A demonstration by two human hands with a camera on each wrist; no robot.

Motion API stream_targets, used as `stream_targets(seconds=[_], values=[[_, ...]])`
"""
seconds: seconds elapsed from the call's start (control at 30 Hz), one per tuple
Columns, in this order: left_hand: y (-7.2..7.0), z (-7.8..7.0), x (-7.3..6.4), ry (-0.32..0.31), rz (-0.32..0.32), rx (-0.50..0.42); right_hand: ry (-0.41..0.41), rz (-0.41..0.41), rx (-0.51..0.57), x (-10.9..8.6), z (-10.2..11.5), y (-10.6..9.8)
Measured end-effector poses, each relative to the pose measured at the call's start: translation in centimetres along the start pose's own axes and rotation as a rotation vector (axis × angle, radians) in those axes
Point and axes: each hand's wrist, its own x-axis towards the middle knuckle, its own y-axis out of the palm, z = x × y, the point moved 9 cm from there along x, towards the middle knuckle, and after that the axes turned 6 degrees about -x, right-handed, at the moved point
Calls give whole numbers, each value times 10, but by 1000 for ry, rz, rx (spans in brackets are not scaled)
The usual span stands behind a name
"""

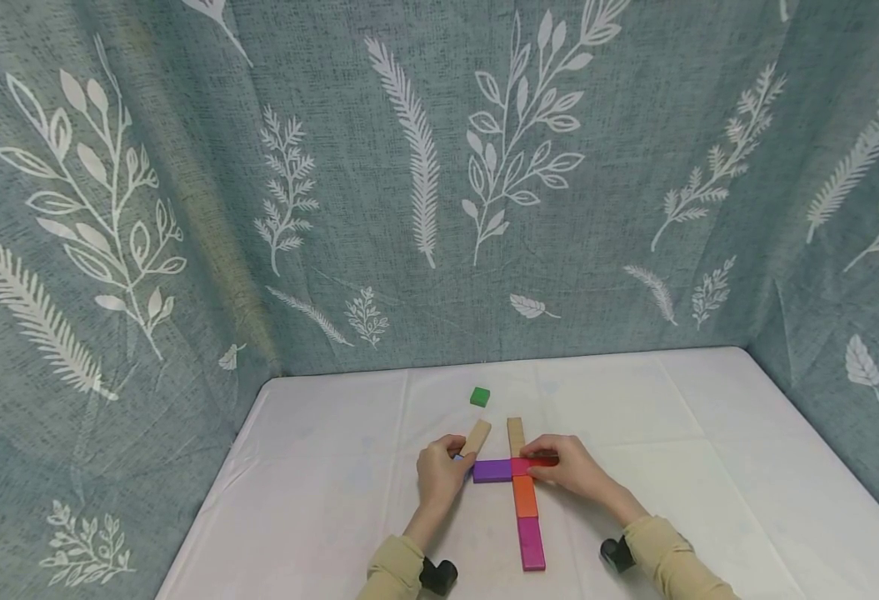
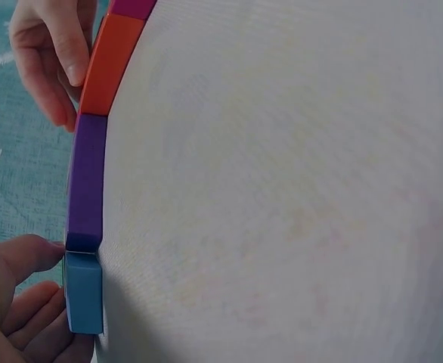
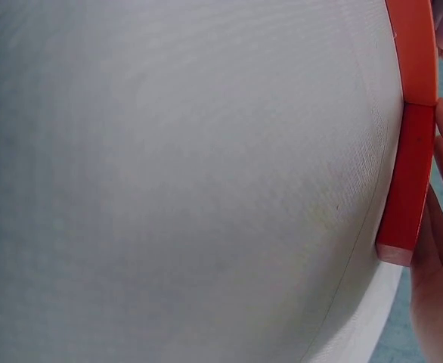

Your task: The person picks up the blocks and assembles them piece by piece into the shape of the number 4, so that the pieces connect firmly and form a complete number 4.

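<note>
Flat coloured blocks lie joined in a cross on the white table. My left hand (image 1: 442,477) grips a light blue block (image 2: 85,293) at the left end, beside the purple block (image 1: 492,472). A plain wooden block (image 1: 477,436) slants away just beyond its fingertips. On the other side, my right hand (image 1: 570,467) holds a red block (image 3: 407,178) between thumb and fingers, close against the pinkish-red square block (image 1: 519,467) in the middle. Below that square run an orange block (image 1: 526,497) and a magenta block (image 1: 531,544); another wooden block (image 1: 515,435) extends above it.
A small green block (image 1: 480,397) lies apart, toward the back of the table (image 1: 319,492). Behind and at both sides hangs a grey-green curtain (image 1: 439,317) with white leaf prints. Black wrist cameras (image 1: 439,577) sit under both sleeves.
</note>
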Motion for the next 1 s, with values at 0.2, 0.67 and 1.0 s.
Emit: stream_targets(seconds=[0.2, 0.67, 1.0], values=[[-2, 0, -1, -3, 0, -3, 7, 9, -2, 1, 0, 1], [-7, 4, 2, -56, -3, -30, -7, -2, -5, -2, 1, 2], [-17, -1, 8, -47, -46, -66, -2, 12, 4, 0, 1, 3]])
